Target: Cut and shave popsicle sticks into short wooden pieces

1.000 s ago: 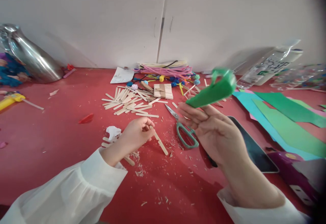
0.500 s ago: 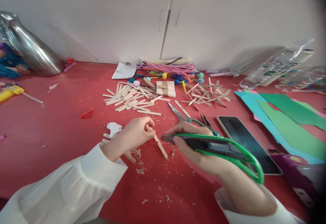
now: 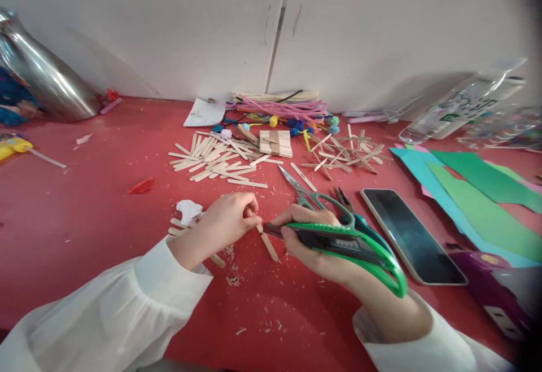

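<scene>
The left hand (image 3: pixel 226 222) is closed in a pinch on the far end of a thin craft stick (image 3: pixel 269 246), which lies flat on the red surface (image 3: pixel 84 202), near and central. The right hand (image 3: pixel 311 242) is wrapped around a green utility knife (image 3: pixel 351 242), with the knife's tip at the stick beside the left fingertips. The stick looks light, stiff and apt to splinter, so it seems best pressed flat and held close to the blade. Scissors (image 3: pixel 309 194) and a phone (image 3: pixel 412 236) lie just to the right.

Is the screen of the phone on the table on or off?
Off: the phone lies face up beside the right hand, its screen dark and blank.
</scene>
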Tool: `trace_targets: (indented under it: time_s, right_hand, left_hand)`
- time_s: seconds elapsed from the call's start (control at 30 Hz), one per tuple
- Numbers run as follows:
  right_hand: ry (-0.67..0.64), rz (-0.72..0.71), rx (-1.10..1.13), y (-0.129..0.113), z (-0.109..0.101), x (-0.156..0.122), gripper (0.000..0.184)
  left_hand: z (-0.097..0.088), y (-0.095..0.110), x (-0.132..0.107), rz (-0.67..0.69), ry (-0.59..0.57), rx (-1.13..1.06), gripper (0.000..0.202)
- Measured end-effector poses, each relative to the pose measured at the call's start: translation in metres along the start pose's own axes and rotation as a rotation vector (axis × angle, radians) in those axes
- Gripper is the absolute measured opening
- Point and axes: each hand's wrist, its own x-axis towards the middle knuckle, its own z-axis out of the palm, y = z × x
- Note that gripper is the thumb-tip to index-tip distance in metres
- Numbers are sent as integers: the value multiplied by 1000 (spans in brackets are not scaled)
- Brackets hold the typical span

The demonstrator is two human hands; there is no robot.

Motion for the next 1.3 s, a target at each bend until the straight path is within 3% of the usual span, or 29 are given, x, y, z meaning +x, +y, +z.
trace_targets:
  time_s: [0.33, 0.53, 0.63, 0.73, 0.83, 1.03, 1.2, 1.3]
  right_hand:
    - [-3, -98, -112, 2, 4, 1, 15]
    - [-145, -73, -98, -5, 4, 9, 14]
    - [-150, 11, -15, -3, 4, 9, 12]
    - [-71, 210, 166, 9, 6, 5, 13]
    - [-8, 285, 303, 19, 8, 0, 15]
    - [113, 170, -40, 14, 9, 0, 16]
    - [92, 105, -66, 7, 6, -2, 9]
    - [162, 41, -98, 4, 5, -5, 11]
  left_hand:
    - [0, -1, 1, 17, -6, -21, 7]
    - [1, -4, 3, 27, -21, -60, 6]
    - [0, -3, 4, 13, -36, -47, 5]
    - [-1, -2, 5, 22, -34, -3, 7]
    - [-2, -2, 4, 40, -29, 97, 8]
    - [-3, 0, 0, 134, 42, 247, 12]
    - [-3, 3, -2, 191, 47, 230, 19]
    - [-2, 3, -2, 203, 56, 207, 20]
